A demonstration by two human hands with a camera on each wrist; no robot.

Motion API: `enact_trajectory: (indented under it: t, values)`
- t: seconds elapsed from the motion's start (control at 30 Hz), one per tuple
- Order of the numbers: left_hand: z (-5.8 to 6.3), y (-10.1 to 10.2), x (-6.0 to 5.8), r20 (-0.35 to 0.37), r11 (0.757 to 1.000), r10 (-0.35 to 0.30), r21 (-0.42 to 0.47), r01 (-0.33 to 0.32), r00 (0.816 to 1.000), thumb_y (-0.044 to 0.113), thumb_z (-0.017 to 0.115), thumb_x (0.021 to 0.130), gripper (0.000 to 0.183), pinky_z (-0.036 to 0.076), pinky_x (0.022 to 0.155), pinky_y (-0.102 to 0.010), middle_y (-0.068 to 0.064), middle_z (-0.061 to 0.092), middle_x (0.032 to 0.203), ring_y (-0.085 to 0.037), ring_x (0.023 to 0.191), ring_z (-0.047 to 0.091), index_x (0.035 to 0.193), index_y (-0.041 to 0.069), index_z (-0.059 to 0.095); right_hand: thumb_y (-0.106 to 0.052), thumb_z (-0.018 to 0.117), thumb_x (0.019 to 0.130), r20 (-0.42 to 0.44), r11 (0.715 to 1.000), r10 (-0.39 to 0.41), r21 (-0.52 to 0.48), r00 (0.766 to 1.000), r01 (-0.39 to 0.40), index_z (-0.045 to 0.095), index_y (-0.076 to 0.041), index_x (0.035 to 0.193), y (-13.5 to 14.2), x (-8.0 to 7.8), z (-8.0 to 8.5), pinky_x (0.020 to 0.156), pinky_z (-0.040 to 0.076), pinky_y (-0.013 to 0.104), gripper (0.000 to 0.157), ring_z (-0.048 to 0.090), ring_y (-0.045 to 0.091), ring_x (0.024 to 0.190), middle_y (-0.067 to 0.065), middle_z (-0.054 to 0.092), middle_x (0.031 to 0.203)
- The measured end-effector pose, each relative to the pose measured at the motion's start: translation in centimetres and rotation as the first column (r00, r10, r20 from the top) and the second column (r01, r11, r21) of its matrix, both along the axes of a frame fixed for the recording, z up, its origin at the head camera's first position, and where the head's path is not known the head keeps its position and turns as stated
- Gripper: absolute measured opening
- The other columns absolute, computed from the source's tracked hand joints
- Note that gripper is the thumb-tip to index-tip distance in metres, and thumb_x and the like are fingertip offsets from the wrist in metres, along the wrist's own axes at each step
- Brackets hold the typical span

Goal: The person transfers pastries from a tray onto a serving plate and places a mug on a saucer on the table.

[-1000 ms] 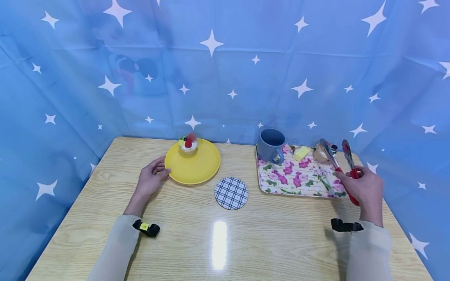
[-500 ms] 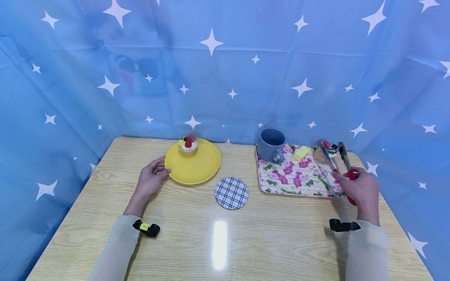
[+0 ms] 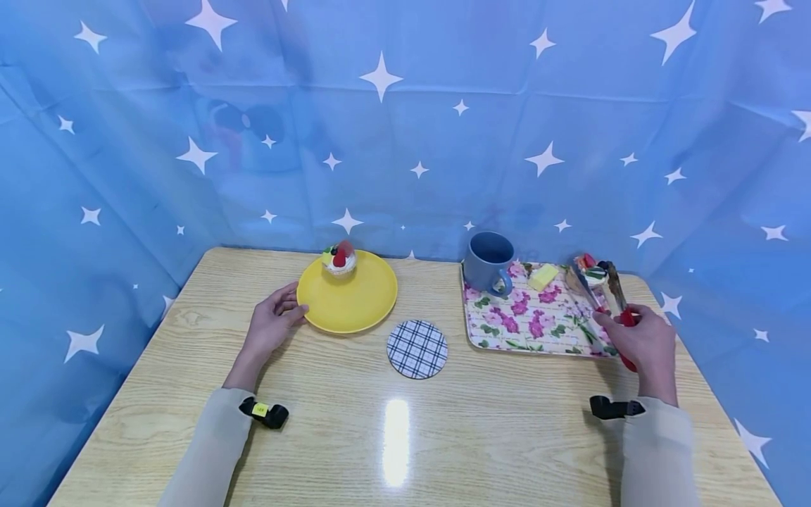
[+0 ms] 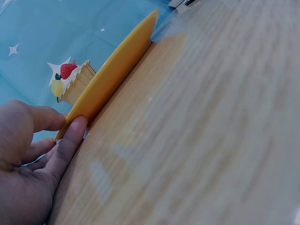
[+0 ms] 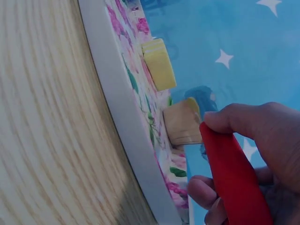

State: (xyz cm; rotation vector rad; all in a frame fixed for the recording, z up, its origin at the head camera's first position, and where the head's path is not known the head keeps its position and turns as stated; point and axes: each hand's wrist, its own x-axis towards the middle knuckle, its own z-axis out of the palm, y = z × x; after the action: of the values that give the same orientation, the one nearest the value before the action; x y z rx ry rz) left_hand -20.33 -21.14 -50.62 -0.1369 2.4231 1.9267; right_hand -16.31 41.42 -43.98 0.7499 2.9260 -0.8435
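Note:
My left hand (image 3: 275, 320) pinches the near-left rim of a round yellow plate (image 3: 361, 303) between thumb and fingers. On that plate, toward its back edge, sits a cupcake (image 3: 339, 262) topped with white cream and berries. My right hand (image 3: 649, 341) holds a pair of red-handled tongs (image 5: 232, 168). The tongs' two arms reach either side of a second cupcake (image 3: 593, 273) at the back right of a floral tray (image 3: 516, 345). In the right wrist view this fruit-topped cupcake (image 5: 182, 124) stands upright, its far side partly hidden behind the red handle.
A blue-grey mug (image 3: 489, 264) stands on the tray's back-left corner, handle toward the right. Beside it lies a small yellow block (image 3: 543, 277). A checked round coaster (image 3: 417, 349) lies on the wooden table (image 3: 317, 422) between plate and tray. A starry blue curtain (image 3: 405, 141) hangs behind.
My right hand has moved slightly left with the tongs, and their arms have drawn closer together around the tray's cupcake. The left hand and plate stay put.

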Motion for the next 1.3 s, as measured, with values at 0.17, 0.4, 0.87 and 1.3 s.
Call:
enact_trajectory:
  t: [0.17, 0.4, 0.87, 1.3]
  values:
    - [0.0, 0.0, -0.1, 0.007, 1.0, 0.002, 0.007, -0.003, 1.0, 0.011, 0.066, 0.101, 0.063, 0.065, 0.085, -0.02, -0.017, 0.055, 0.132, -0.005, 0.105, 0.06, 0.158, 0.016, 0.041, -0.064, 0.055, 0.096, -0.002, 1.0, 0.004, -0.006, 1.0, -0.004, 0.028, 0.01, 0.156, 0.0, -0.1, -0.5, 0.093, 0.059, 0.065, 0.1, 0.047, 0.056, 0.124, 0.044, 0.041, 0.144]
    - [0.0, 0.1, -0.1, 0.009, 1.0, -0.001, 0.012, 0.001, 1.0, 0.01, 0.065, 0.101, 0.063, 0.065, 0.085, -0.02, -0.017, 0.055, 0.132, -0.006, 0.106, 0.06, 0.159, 0.016, 0.04, -0.063, 0.055, 0.096, -0.036, 0.999, 0.039, -0.005, 0.999, -0.039, 0.03, 0.011, 0.155, 0.2, -0.2, -1.2, 0.086, 0.061, 0.062, 0.098, 0.05, 0.055, 0.12, 0.043, 0.045, 0.141]
    - [0.2, 0.0, 0.0, -0.002, 1.0, -0.004, 0.013, 0.004, 1.0, 0.011, 0.065, 0.101, 0.063, 0.064, 0.086, -0.018, -0.02, 0.053, 0.134, -0.002, 0.103, 0.06, 0.158, 0.014, 0.04, -0.06, 0.053, 0.099, -0.051, 1.0, 0.022, 0.02, 0.998, -0.021, 0.033, 0.009, 0.155, 0.3, -0.7, -1.7, 0.087, 0.06, 0.062, 0.091, 0.048, 0.055, 0.123, 0.042, 0.046, 0.141]
    - [0.0, 0.1, -0.2, -0.002, 1.0, 0.005, 0.016, -0.005, 1.0, 0.011, 0.066, 0.101, 0.062, 0.065, 0.085, -0.019, -0.018, 0.055, 0.132, -0.004, 0.104, 0.061, 0.158, 0.014, 0.041, -0.061, 0.053, 0.099, -0.097, 0.999, 0.039, 0.039, 0.995, -0.036, 0.037, 0.01, 0.152, 0.2, -0.5, -1.9, 0.08, 0.06, 0.059, 0.09, 0.052, 0.054, 0.116, 0.041, 0.051, 0.136]
